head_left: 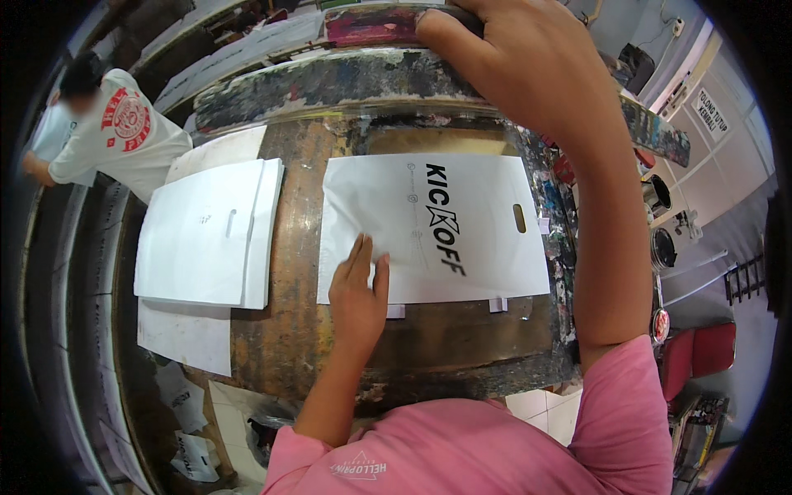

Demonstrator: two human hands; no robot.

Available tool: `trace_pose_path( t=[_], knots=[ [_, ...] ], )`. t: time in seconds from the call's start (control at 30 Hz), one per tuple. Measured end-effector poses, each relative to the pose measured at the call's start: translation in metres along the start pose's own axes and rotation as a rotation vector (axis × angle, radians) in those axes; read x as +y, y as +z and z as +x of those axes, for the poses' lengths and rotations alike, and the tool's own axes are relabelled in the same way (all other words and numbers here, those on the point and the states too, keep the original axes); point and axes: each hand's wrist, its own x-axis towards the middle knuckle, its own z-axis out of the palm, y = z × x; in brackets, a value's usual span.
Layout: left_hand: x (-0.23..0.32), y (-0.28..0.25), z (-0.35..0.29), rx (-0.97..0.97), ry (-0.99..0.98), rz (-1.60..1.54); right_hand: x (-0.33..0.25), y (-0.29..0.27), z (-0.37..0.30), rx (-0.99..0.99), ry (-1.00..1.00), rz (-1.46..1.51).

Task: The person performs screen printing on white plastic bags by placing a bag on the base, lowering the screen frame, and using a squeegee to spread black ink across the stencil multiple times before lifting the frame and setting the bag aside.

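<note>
A white plastic bag [487, 256] with large black printed letters and a die-cut handle hole lies flat on a worn, ink-stained wooden board [293, 247]. My left hand [359, 276] rests on the bag's near left part, fingers stretched out and flat, holding nothing. At the far side, my right hand [503, 54] is closed over the upper edge of a paint-crusted wooden frame [305, 87]; some of its fingertips are out of sight. Left of the bag sits a stack of similar white bags [194, 239].
Small white tabs [498, 304] stick out along the bag's near edge. Cans [657, 194] stand beyond the board's right side, near a red chair [700, 355]. A person in a white shirt [132, 132] holds a white sheet at the far left. Printed scraps [195, 458] lie below left.
</note>
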Motion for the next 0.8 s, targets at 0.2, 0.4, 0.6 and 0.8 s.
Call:
trace_pose_path(
  t=[0.2, 0.4, 0.6, 0.8],
  knots=[
    [0.013, -0.021, 0.017, 0.199, 0.064, -0.144, 0.025, 0.023, -0.008, 0.114, -0.13, -0.021],
    [-0.033, -0.078, 0.001, 0.283, -0.214, -0.429, 0.028, 0.029, -0.013, 0.113, -0.072, 0.014],
    [-0.124, -0.176, 0.002, 0.305, -0.308, -0.177, 0.027, 0.031, -0.012, 0.122, -0.078, 0.011],
    [-0.247, -0.278, 0.012, 0.339, -0.288, -0.059, 0.026, 0.032, -0.011, 0.102, -0.074, 0.017]
  ],
)
